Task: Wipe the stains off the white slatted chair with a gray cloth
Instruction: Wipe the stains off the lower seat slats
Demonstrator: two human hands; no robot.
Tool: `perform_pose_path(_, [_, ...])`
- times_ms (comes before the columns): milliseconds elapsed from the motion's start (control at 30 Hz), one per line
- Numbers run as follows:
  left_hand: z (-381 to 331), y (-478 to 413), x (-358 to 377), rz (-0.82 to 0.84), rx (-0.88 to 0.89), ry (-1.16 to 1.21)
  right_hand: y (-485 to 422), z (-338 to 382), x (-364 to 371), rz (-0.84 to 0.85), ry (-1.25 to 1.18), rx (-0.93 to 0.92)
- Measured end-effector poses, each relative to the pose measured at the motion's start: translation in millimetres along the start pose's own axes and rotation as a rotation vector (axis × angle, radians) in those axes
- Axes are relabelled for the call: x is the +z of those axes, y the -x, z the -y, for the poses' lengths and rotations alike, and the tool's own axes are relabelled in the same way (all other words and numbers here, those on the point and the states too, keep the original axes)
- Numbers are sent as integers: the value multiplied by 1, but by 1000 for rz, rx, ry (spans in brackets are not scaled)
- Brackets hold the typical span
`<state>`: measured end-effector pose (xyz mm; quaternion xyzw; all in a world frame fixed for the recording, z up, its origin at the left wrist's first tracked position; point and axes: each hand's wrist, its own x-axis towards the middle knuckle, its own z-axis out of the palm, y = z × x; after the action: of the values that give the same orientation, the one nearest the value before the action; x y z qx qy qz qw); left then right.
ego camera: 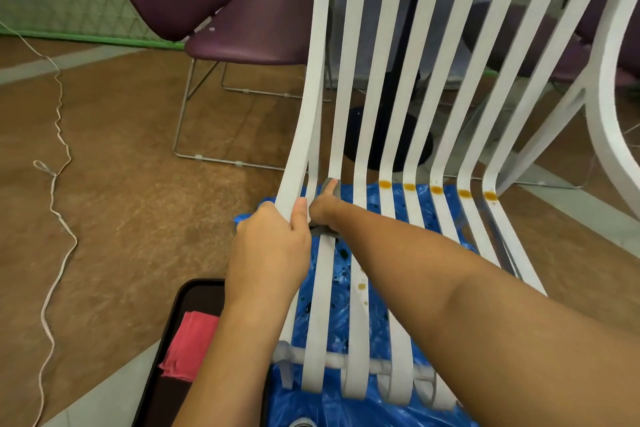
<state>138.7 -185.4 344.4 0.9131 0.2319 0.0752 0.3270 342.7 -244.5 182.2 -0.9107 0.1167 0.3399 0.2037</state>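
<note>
White slatted chair, flat curved slats, matte finish. Left hand has its fingers wrapped round the outermost slat. Right hand pinches the soft gray cloth against the next slat at the seat bend. Round orange stains lie at its 3 o'clock. Crinkled blue plastic sheet lies beneath.

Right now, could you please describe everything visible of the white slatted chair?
The white slatted chair, seemingly painted, has long curved slats running from backrest into seat, and stands over a blue plastic sheet. Orange stains mark five right-side slats at the bend. The left hand grips the leftmost slat; the right hand presses a gray cloth onto a neighbouring slat.
</note>
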Motion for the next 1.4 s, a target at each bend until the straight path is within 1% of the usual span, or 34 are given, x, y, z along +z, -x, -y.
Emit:
perform_pose_path(67, [-1, 1, 1, -13, 9, -13, -9, 5, -8, -23, 35, -6])
perform_pose_path(100, [-1, 1, -1, -20, 7, -20, -6, 9, -11, -7, 14, -18])
perform_pose_path(200, [-2, 1, 0, -28, -5, -32, 21, 2, -11, -87, -31, -6])
perform_pose_path(333, [-3, 2, 1, -34, -8, -3, 49, -16, 8, -256, 67, -127])
perform_pose_path(433, [-5, 2, 0, -30, -17, 1, 69, -26, 30, -298, 222, -187])
perform_pose_path(500, [-5, 1, -1, -29, -31, 3, 84, -32, 46, -326, 187, -223])
perform_pose_path(567, [-7, 1, -2, -28, -46, 32, 101, -40, 59, -307, 196, -248])
perform_pose_path(600, [-7, 2, -3, -30, -52, 56, 110, -46, 68, -323, 180, -241])
perform_pose_path(633, [-7, 2, -4, -35, -57, 83, 120, -51, 75, -299, 191, -227])
perform_pose_path(733, [-9, 6, -8, -39, -74, 140, 155, -68, 91, -272, 38, -255])
perform_pose_path(833, [-8, 7, -10, -34, -76, 172, 183, -81, 106, -272, 77, -204])
perform_pose_path(967, [-8, 10, -10, -38, -61, 173, 211, -99, 130, -332, -142, -227])
perform_pose_path(1033, [-8, 11, -10, -37, -58, 167, 225, -113, 149, -388, -294, -289])
perform_pose_path(1067, [-8, 10, -10, -37, -56, 160, 233, -118, 158, -392, -333, -328])
perform_pose_path(1133, [-7, 9, -10, -36, -53, 145, 243, -131, 178, -394, -285, -386])
perform_pose_path(1200, [-5, 8, -10, -28, -53, 151, 245, -146, 197, -317, -272, -401])
perform_pose_path(1333, [-5, 9, -10, -11, -49, 173, 227, -169, 221, -306, -261, -559])
perform_pose_path(1400, [-4, 9, -10, -6, -46, 185, 217, -179, 223, -231, -296, -599])
